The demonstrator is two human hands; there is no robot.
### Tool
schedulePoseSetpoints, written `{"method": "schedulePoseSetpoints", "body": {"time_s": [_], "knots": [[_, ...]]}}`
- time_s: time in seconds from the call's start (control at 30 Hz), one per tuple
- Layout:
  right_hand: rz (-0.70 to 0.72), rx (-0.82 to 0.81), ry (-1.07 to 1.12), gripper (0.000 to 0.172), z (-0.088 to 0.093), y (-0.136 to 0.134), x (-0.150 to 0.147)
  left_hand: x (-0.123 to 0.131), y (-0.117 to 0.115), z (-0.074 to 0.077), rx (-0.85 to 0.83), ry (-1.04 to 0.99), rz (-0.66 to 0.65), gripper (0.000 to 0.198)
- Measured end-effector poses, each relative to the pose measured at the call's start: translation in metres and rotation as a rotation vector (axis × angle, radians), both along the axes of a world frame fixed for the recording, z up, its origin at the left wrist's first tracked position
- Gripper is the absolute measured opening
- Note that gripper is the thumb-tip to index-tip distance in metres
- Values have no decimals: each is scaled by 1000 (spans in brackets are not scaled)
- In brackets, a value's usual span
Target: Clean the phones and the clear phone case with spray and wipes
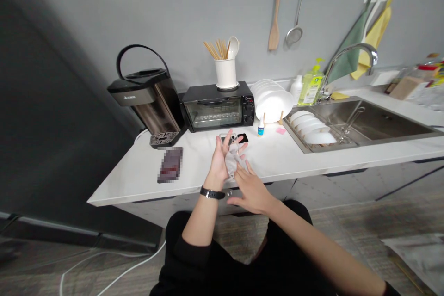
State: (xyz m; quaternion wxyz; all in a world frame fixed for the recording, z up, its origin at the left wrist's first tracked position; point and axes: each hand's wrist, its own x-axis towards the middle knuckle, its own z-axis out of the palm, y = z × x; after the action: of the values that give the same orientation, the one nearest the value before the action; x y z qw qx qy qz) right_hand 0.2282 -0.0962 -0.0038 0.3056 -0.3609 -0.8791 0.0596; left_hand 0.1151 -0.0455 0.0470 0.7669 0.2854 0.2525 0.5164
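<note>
Across the upturned, spread left hand (218, 161), a thin, pale, creased cloth (231, 161) is draped above the white counter (199, 162), long axis pointed roughly toward the boxy black oven (217, 110); the right hand (252, 189) is laid against it, unclenched.

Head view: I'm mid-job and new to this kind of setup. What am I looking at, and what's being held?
There's no machine here: one camera, worn on a person's head, looks forward and down at two bare hands. The left hand, with fingers spread, has a thin, pale piece across its palm; the right hand reaches onto it. I can't tell what that piece is. On the white counter behind stand a toaster oven, a small bottle and white plates.
</note>
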Motion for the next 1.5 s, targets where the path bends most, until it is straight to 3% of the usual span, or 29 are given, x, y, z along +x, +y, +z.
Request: {"method": "schedulePoseSetpoints", "body": {"time_s": [0.13,0.23,0.3,0.43,0.53,0.6,0.67,0.77,0.9,0.97,1.07,1.2,1.33,1.43,1.5], "knots": [[-186,21,7,104,0,1,5,5,-1,-7,-101,-64,-67,67],[-52,32,-13,113,2,-4,7,0,-3,-6,-52,-77,-61,67],[20,13,-64,105,3,-6,10,-4,-4,-5,-48,-43,-10,63],[-147,10,-23,98,7,-6,13,2,-11,-7,-128,-75,-32,65],[-42,0,-9,110,7,-11,12,3,-14,-6,-89,-86,-42,67],[33,-35,-48,106,4,-15,13,3,-16,-6,-71,-49,6,63],[-36,-60,-45,101,2,-15,15,6,-18,-7,-105,-28,19,63],[-154,-57,49,106,1,-16,15,12,-18,-10,-150,-58,-70,72],[26,-97,4,106,0,-20,17,9,-13,-9,-96,-41,-8,67],[-32,-123,2,99,1,-19,19,10,-13,-7,-117,-24,33,64],[-149,-90,90,98,6,-16,18,13,-15,-6,-157,-53,-11,64],[15,-86,12,94,7,-18,17,11,-16,-4,-97,-53,1,65],[-159,-121,14,96,3,-16,17,14,-14,-5,-172,6,75,62],[-51,-123,20,105,2,-20,16,13,-13,-7,-124,17,59,62],[17,-134,-18,99,3,-22,17,13,-15,-9,-104,32,40,63]]}}
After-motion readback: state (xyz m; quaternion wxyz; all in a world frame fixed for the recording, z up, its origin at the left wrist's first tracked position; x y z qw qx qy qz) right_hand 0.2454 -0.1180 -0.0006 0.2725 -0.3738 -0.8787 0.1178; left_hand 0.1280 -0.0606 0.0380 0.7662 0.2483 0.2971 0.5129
